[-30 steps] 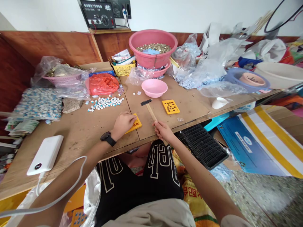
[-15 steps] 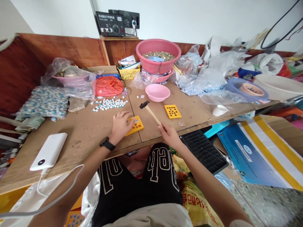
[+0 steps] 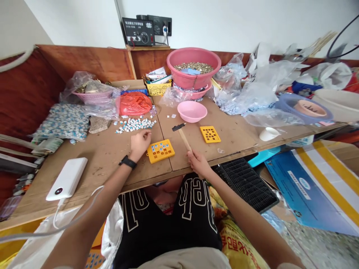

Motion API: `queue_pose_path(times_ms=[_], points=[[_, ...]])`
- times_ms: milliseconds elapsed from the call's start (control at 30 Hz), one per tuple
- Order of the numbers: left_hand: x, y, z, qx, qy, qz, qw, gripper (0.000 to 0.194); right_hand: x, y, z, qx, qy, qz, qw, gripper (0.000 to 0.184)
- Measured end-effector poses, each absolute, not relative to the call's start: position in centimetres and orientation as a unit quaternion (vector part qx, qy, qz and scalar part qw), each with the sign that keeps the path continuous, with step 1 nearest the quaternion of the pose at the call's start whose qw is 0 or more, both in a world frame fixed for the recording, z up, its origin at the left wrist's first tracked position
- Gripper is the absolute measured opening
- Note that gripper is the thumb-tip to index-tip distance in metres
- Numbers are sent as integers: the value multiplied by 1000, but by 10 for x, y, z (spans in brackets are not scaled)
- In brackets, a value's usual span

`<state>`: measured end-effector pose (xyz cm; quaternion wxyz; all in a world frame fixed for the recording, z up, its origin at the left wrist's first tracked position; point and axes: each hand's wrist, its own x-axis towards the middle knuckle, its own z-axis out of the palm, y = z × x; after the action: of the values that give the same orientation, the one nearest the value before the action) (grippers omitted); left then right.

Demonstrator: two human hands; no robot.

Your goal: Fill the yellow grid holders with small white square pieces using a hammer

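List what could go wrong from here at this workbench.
If the right hand swings the hammer, the left hand beside the yellow tray could get struck. The left hand might scatter the loose pile of small pieces close by. The cable crossing the left forearm could snag and drag the white power bank.

Bare counter (image 3: 106,160) at left and right, clutter along the back.
Your left hand (image 3: 141,144) has room on its left as far as the power bank (image 3: 67,178), but the loose pieces (image 3: 136,124) lie just ahead and the left tray (image 3: 160,150) sits close on its right. Your hammer (image 3: 185,139) spans part of the gap between that and the right tray (image 3: 210,134), blocking a low sideways pass; the bowl (image 3: 192,112) stands behind it. Right of the right tray, you have open surface up to the cup (image 3: 268,133).
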<state>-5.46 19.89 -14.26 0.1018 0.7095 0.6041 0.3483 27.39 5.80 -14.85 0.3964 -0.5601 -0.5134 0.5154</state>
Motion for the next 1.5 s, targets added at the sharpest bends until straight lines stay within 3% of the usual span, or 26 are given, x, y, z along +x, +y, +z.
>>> queue_pose_path(times_ms=[233,533,767,933,1133,1500], points=[[-55,274,-140,722,623,301,21,30,270,75,-149,-542,-420,606,402,53],[-51,290,-137,791,574,207,-43,34,276,73,-149,-517,-423,624,404,53],[-33,243,-111,837,471,274,42,35,278,74,-149,-513,-428,627,401,50],[-39,187,-84,889,390,199,136,31,278,73,-153,-511,-425,625,409,52],[-41,156,-90,917,370,87,120,26,278,70,-153,-517,-423,618,414,52],[-37,111,-120,818,512,242,106,11,271,67,-157,-543,-445,576,418,56]])
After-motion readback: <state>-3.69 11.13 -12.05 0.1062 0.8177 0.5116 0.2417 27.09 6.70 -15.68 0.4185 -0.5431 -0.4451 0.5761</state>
